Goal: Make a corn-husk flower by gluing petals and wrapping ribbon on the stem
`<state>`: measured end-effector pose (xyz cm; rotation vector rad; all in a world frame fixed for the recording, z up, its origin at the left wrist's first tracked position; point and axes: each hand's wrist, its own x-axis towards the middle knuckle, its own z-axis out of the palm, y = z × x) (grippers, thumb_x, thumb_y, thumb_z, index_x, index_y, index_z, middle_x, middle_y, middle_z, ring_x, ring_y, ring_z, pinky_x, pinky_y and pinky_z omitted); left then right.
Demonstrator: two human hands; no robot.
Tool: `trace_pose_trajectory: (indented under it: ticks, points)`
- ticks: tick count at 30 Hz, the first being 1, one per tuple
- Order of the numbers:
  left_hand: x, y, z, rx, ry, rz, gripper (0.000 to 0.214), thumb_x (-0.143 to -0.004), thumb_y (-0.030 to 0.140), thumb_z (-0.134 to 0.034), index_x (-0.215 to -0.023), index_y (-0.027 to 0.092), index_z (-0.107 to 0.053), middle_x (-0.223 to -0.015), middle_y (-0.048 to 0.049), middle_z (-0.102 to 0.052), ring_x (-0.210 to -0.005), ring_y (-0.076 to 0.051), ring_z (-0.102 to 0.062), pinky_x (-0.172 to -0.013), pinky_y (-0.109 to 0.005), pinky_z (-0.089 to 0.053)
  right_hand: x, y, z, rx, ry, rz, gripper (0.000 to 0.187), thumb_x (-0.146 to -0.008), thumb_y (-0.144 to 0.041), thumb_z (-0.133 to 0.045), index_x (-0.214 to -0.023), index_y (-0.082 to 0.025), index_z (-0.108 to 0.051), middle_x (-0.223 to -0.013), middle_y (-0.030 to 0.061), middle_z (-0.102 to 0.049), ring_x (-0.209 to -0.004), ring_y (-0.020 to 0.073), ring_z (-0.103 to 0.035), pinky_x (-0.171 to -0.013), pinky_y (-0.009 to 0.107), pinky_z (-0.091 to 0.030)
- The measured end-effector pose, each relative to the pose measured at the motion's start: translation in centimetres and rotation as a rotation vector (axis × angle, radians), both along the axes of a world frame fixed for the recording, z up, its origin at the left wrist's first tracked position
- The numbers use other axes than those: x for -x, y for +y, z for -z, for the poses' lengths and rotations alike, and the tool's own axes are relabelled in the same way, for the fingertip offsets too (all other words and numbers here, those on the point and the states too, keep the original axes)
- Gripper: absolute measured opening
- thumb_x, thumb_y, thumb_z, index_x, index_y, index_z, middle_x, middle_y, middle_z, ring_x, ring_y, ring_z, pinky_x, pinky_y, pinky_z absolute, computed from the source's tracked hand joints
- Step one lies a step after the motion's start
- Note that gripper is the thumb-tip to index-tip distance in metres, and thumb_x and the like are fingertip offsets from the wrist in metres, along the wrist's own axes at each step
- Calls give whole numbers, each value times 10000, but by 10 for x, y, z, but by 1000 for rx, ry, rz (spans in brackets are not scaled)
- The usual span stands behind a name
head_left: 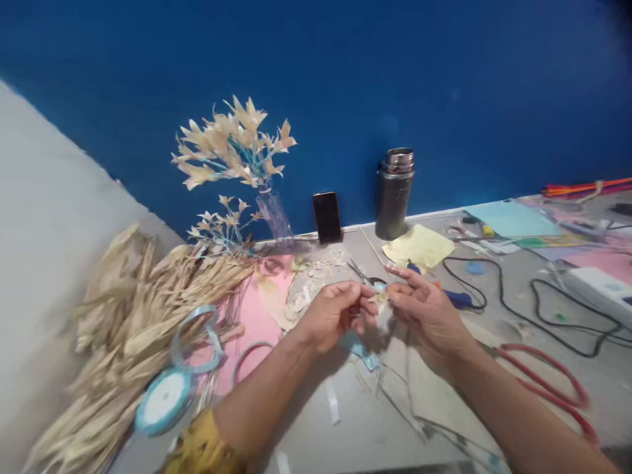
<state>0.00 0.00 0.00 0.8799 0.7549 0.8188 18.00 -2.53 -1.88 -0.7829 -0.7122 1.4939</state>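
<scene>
My left hand (340, 313) and my right hand (422, 306) meet above the table, both with fingertips pinched on a small pale cream piece (380, 297). It looks like corn husk, though blur hides its exact shape. Just behind the fingers lie small dark-handled scissors (363, 271). A blue-handled tool (458, 299) with a black cord rests beyond my right hand. Under my hands are a light blue strip (363, 352) and thin wires (395, 395). Red-handled scissors (543, 375) lie beside my right forearm.
Dried husks (162, 309) are heaped at left, near blue ribbon rolls (162, 400) and pink paper (269, 289). Behind stand husk flowers (232, 141) in a clear bottle (275, 214), a phone (327, 218) and a dark flask (394, 197). A black cord (501, 289) snakes across the right side.
</scene>
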Motion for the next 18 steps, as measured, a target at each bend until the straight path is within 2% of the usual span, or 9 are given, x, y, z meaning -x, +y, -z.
trace_pose_trajectory:
  ticks: [4,7,14,18]
  points:
    - [-16,-3,15,-141,74,-196,278,-616,267,-878,-803,143,-714,-642,4,-640,-531,-89,-550,-504,-210,-399,5,1,2,59,72,-76,540,-695,-226,-897,-1165,-182,-635,-620,-89,-537,-447,4,-300,-424,135,-206]
    - [-23,-6,22,-121,27,-242,257,-579,201,-867,-770,151,-704,-601,23,-619,-503,-79,-510,-509,-215,-386,7,2,7,35,46,-113,554,-704,-249,-891,-1184,-187,-623,-625,-79,-553,-444,12,-300,-422,148,-196]
    - [-22,-12,21,-3,-99,-192,384,-538,267,-933,-782,165,-654,-587,36,-604,-507,-82,-512,-492,-199,-381,8,2,11,-19,-62,-103,575,-725,-270,-877,-1233,-199,-616,-685,-36,-624,-478,37,-390,-452,171,-242]
    - [-16,-6,16,7,-124,-170,368,-633,359,-905,-771,132,-650,-618,19,-586,-530,-68,-511,-472,-175,-359,6,0,7,10,-52,-81,424,-746,-303,-859,-1114,-184,-685,-645,-53,-574,-464,21,-325,-448,169,-207]
